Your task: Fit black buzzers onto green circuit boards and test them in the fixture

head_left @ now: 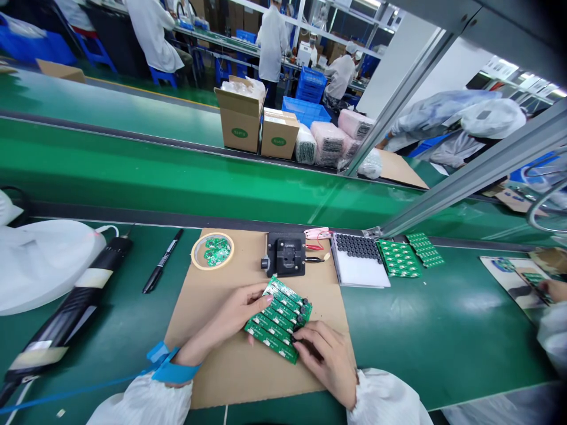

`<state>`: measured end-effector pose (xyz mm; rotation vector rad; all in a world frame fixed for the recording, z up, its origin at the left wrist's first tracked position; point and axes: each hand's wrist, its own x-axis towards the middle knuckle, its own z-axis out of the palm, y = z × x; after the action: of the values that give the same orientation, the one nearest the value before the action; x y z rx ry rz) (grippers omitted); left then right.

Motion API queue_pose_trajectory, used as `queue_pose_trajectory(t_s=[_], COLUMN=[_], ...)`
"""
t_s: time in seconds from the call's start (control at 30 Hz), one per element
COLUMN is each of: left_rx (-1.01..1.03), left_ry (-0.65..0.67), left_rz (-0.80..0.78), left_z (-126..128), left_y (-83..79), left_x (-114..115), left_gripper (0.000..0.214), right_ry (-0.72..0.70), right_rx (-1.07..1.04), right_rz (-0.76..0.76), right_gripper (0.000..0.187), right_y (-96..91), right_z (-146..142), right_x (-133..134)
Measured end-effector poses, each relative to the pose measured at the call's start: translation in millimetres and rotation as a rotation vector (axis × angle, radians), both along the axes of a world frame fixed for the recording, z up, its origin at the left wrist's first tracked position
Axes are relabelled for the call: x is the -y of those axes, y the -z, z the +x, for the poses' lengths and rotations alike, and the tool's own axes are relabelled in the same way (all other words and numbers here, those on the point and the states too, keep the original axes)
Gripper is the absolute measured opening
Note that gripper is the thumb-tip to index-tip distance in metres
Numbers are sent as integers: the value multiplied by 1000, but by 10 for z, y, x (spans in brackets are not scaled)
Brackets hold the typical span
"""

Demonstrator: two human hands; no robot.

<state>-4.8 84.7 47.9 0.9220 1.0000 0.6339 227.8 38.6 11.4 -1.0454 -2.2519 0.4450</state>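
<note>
A green circuit board panel (277,319) made of several strips lies tilted on a brown cardboard sheet (230,366). My left hand (230,319) grips the panel's left edge, fingers curled over it. My right hand (325,357) pinches a small dark part at the panel's lower right corner. Several dark round parts sit on the panel's right edge. A blue wrist strap (170,367) wraps my left wrist. Behind the panel stands a black test fixture (286,254) with red and black clips.
A tape ring (213,251) holds small green boards. A white tray of black round parts (358,257) and more green panels (401,258) lie to the right. A black pen (162,268) and a black tool (71,307) lie left. A green conveyor (177,171) runs behind. Another person's hand (553,290) works at far right.
</note>
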Motion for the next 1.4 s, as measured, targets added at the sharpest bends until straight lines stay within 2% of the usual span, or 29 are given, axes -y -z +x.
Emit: queue_pose_trajectory(t_s=[0.33,0.67,0.8,1.03,1.2,1.3,1.33,1.4], left_rx=[14,23,25,48,23,7,4,4], left_ry=[-5,-5,-1,-5,-20,-42,-49,-56], left_rz=[-15,4,5,-6,-25,-40,-42,-47], left_z=[-4,-12,-15,-14,-15,-12,-11,-8], left_y=[29,43,40,54,65,57,50,32], left_x=[2,0,-1,0,2,2,1,-4], left_gripper=[55,53,53,54,58,64,65,68], right_ry=[28,88,75,104,102,100,146,336], right_rx=[15,-43,11,164,228,176,135,65], right_rz=[88,43,78,96,109,52,35,37], right_gripper=[9,7,9,19,38,41,38,30], right_y=[47,49,63,108,157,126,95,6], right_z=[23,-44,-38,-26,30,160,234,437], right_x=[61,88,96,173,321,180,61,-267])
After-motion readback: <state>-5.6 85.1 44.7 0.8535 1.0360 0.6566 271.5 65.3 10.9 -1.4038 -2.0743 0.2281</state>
